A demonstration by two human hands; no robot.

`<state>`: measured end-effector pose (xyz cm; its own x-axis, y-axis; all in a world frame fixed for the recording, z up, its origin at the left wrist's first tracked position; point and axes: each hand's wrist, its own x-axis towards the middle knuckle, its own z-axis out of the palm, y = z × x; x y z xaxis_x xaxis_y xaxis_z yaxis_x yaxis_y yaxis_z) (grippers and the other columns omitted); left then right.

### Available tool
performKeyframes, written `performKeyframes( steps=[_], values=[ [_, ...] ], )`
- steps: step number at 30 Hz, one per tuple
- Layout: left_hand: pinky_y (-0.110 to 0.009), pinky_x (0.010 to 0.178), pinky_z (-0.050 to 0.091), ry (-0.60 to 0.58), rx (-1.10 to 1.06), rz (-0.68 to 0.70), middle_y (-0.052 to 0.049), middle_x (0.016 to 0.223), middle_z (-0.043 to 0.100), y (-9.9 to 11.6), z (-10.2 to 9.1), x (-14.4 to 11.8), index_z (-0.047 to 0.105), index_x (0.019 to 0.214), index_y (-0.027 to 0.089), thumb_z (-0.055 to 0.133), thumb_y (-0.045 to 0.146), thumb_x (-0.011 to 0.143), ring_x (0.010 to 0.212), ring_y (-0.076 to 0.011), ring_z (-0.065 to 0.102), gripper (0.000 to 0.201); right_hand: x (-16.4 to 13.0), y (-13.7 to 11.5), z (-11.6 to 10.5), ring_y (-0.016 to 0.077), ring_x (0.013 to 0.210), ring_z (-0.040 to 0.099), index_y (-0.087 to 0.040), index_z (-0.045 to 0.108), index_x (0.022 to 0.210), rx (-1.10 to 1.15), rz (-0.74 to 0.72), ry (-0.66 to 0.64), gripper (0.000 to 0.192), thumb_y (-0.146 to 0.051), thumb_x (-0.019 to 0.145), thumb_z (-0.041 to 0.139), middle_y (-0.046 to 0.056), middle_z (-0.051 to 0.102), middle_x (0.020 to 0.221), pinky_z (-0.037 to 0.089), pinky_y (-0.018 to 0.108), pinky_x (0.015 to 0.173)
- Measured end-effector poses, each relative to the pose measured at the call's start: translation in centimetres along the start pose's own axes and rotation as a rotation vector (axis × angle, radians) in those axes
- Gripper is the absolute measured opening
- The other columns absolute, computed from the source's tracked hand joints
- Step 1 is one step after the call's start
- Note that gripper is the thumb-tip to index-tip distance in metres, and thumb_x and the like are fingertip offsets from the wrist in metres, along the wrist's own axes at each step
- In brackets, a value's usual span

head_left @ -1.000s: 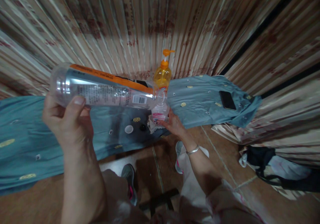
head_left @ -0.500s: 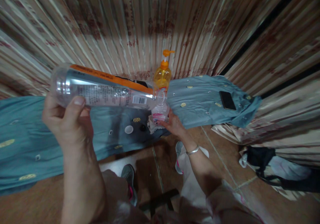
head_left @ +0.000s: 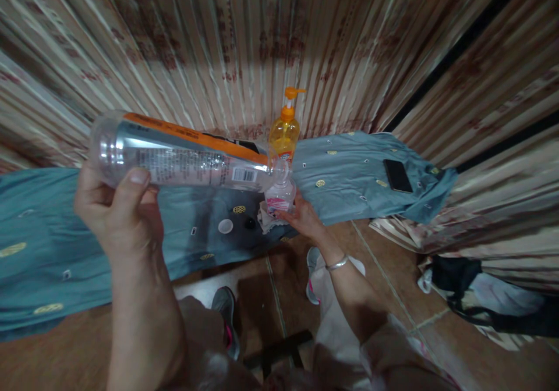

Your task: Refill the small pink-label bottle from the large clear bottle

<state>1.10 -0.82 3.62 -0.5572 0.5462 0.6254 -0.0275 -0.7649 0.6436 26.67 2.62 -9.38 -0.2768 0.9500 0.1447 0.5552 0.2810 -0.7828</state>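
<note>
Clear plastic, large bottle: tipped almost level, base up at the left, open neck down at the right, silver-and-orange label facing up.
Left hand: wrapped around large bottle near its base, thumb laid across the label, fingers curled behind.
Right hand: cupped against the lower side of small bottle, fingers steadying it upright on the cloth; bangle at the wrist.
Neck to mouth: rim of large bottle directly over the opening of small bottle, touching or just above; cannot tell which.
Step in hand: judged to be decanting from the big container into the little one, with the tilt near its working angle.
Flow: no stream visible at the necks; fill level in small bottle too blurred to read.
Next move calls for: a steady tilt from the left wrist, necks kept aligned, firm bracing by the right so the light little bottle does not tip.
Position of small bottle: at the near edge of the blue cloth, far from the left grip, pressed against the right palm.
Crumpled rag: under and just left of small bottle.
White cap and dark cap: loose on the cloth, left of the rag.
Orange pump bottle: upright just behind small bottle.
Phone: flat on the cloth, well to the right.
Striped curtain: backdrop behind everything.
</note>
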Motion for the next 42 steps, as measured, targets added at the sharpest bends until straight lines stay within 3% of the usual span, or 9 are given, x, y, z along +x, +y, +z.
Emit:
performKeyframes(
  steps=[22,32,42],
  values=[
    [-0.047,0.090,0.044,0.012,0.011,-0.012,0.001,0.072,0.057,0.00,-0.16,-0.02,0.066,0.082,0.013,0.075,0.016,0.047,0.069,-0.0116,0.056,0.036,0.11,0.54,0.24,0.0271,0.103,0.061,-0.012,0.031,0.134,0.012,-0.028,-0.006,0.073,-0.042,0.075,0.063,0.013,0.062,0.115,0.049,0.039,0.086],
    [-0.049,0.090,0.043,0.030,0.086,-0.016,0.002,0.071,0.055,0.16,0.00,0.01,0.066,0.080,0.017,0.077,0.026,0.044,0.079,-0.0159,0.058,0.038,0.00,0.26,0.08,0.0270,0.103,0.061,-0.014,0.032,0.134,0.024,-0.020,-0.014,0.071,-0.044,0.076,0.062,0.011,0.062,0.115,0.049,0.039,0.086],
    [-0.047,0.092,0.043,0.031,0.034,-0.013,-0.001,0.075,0.057,0.16,0.09,-0.04,0.068,0.081,0.016,0.076,0.019,0.045,0.079,-0.0169,0.059,0.037,0.02,0.26,0.07,0.0270,0.103,0.060,-0.014,0.031,0.134,-0.001,-0.014,-0.012,0.071,-0.043,0.076,0.062,0.012,0.062,0.115,0.048,0.039,0.087]
  ],
)
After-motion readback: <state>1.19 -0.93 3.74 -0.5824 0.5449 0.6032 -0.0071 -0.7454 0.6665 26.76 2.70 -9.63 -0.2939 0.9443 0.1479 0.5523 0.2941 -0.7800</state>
